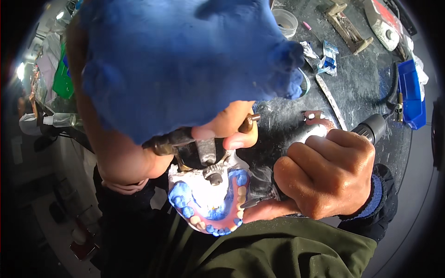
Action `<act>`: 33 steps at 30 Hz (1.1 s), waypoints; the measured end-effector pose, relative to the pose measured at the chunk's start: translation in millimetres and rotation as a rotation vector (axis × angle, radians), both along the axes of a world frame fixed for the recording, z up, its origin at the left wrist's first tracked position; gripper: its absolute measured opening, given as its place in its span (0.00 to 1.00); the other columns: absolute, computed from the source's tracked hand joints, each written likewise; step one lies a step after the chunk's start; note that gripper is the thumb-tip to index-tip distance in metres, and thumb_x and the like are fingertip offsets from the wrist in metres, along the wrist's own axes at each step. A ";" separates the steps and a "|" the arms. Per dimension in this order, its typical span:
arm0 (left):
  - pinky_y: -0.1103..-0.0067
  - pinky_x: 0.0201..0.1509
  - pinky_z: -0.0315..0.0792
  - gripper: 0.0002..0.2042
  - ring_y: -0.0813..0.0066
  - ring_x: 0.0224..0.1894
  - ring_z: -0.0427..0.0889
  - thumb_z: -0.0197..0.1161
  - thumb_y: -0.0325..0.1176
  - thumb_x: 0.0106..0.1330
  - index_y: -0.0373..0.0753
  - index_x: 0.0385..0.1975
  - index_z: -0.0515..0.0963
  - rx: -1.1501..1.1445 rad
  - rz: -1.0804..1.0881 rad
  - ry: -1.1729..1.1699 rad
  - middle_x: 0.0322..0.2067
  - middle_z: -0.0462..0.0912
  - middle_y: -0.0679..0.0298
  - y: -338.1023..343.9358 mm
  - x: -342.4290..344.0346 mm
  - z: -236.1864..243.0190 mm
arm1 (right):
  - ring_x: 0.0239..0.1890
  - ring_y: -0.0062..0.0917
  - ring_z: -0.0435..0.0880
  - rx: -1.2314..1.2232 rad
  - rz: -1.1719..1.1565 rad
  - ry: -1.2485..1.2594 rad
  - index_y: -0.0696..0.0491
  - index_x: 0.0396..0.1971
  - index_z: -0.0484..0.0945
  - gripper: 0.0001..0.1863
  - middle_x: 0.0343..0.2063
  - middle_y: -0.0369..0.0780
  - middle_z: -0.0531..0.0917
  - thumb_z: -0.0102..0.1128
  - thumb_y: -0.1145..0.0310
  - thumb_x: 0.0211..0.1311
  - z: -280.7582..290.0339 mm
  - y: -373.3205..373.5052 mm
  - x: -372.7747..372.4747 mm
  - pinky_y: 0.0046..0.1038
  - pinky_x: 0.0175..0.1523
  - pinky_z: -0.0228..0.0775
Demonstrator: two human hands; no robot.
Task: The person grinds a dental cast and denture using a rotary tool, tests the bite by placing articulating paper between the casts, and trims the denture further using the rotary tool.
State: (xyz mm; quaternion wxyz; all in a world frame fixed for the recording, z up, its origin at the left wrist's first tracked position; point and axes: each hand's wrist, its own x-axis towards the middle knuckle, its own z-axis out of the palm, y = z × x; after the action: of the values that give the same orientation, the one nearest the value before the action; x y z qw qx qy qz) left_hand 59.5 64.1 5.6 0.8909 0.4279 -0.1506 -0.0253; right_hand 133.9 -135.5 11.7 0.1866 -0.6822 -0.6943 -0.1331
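Observation:
My left hand (pixel 234 125) is wrapped round the metal frame of a dental articulator (pixel 207 150). A large blue plaster mass (pixel 185 65) rises close to the camera and hides part of that hand. Below the frame, a brightly lit white plaster cast (pixel 208 192) bears a pink denture (pixel 235 201) with cream teeth and blue patches. My right hand (pixel 327 176) closes on a rotary handpiece (pixel 373 127), whose dark body shows past the knuckles. Its pointed tip (pixel 251 202) is at the teeth on the cast's right side, and my right thumb rests against the denture's edge.
A second pink denture piece (pixel 320 123) lies on the dark bench (pixel 361 88) beyond my right hand. Farther off are a blue bin (pixel 410 95), a torn wrapper (pixel 329 58), a clear round cup (pixel 284 23), a metal bracket (pixel 347 28) and a red-and-white device (pixel 384 25).

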 end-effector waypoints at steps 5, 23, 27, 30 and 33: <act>0.74 0.30 0.65 0.16 0.85 0.17 0.62 0.49 0.47 0.66 0.55 0.52 0.64 -0.101 -0.032 0.001 0.30 0.64 0.73 -13.7 -1.9 -2.5 | 0.07 0.15 0.57 0.003 0.053 -0.004 0.49 0.05 0.58 0.36 0.07 0.29 0.56 0.58 0.29 0.37 3.9 0.4 -7.8 0.19 0.13 0.43; 0.74 0.29 0.65 0.19 0.83 0.17 0.62 0.42 0.52 0.65 0.48 0.48 0.66 -0.206 -0.070 -0.013 0.26 0.65 0.70 -22.0 9.5 -22.4 | 0.06 0.14 0.56 0.057 0.061 -0.036 0.49 0.04 0.58 0.38 0.06 0.28 0.54 0.56 0.27 0.39 -4.8 -0.9 -6.0 0.18 0.12 0.41; 0.73 0.28 0.65 0.20 0.82 0.17 0.62 0.41 0.54 0.65 0.47 0.48 0.66 -0.213 -0.066 -0.017 0.25 0.65 0.69 -22.0 8.0 -23.5 | 0.06 0.14 0.55 0.103 0.090 -0.060 0.49 0.04 0.58 0.38 0.06 0.28 0.54 0.55 0.27 0.41 -7.8 0.3 -4.5 0.18 0.12 0.41; 0.73 0.28 0.65 0.22 0.82 0.17 0.62 0.40 0.55 0.65 0.46 0.47 0.66 -0.216 -0.061 -0.020 0.25 0.65 0.69 -21.7 6.9 -23.1 | 0.06 0.14 0.56 0.050 0.082 -0.042 0.49 0.04 0.58 0.38 0.05 0.28 0.55 0.55 0.27 0.42 -4.8 -0.2 -5.6 0.18 0.12 0.41; 0.73 0.28 0.65 0.23 0.82 0.17 0.62 0.39 0.55 0.65 0.44 0.47 0.67 -0.223 -0.068 -0.024 0.24 0.65 0.68 -19.6 9.2 -24.2 | 0.06 0.14 0.55 0.153 0.059 -0.073 0.49 0.04 0.58 0.38 0.05 0.28 0.55 0.54 0.27 0.43 -12.3 0.5 -2.8 0.18 0.12 0.40</act>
State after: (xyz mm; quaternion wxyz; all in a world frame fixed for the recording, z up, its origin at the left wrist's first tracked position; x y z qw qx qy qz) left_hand 68.7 44.6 -18.6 0.9297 0.3209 -0.1779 -0.0336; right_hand 131.1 -135.0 -0.7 0.2167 -0.6397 -0.7084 -0.2050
